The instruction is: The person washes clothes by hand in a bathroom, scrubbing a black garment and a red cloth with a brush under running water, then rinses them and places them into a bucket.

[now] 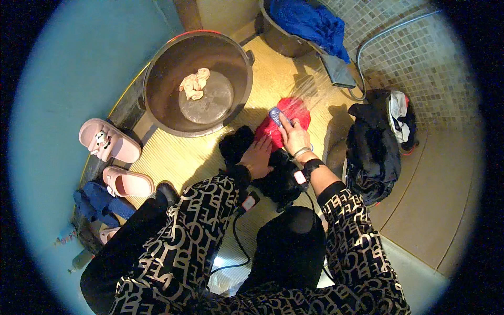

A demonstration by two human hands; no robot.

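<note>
Wet red cloth (296, 108) lies on the ribbed floor mat, joined to or lying over a black garment (275, 181) nearer me. My right hand (293, 134) presses a blue scrubbing brush or block (275, 116) onto the red cloth; its exact kind is unclear. My left hand (258, 155) rests flat on the cloth's near left edge, fingers apart, holding it against the mat. Water sprays onto the red cloth from a flat shower head (338, 73) at the upper right, whose hose curves along the tiled wall.
A large dark basin (157, 98) at the upper left holds a crumpled pale cloth (195, 84). Another tub (281, 39) holds blue fabric (311, 23). Black clothes (372, 153) are heaped at right. Pink slippers (128, 183) and dark blue slippers (102, 202) line the left edge.
</note>
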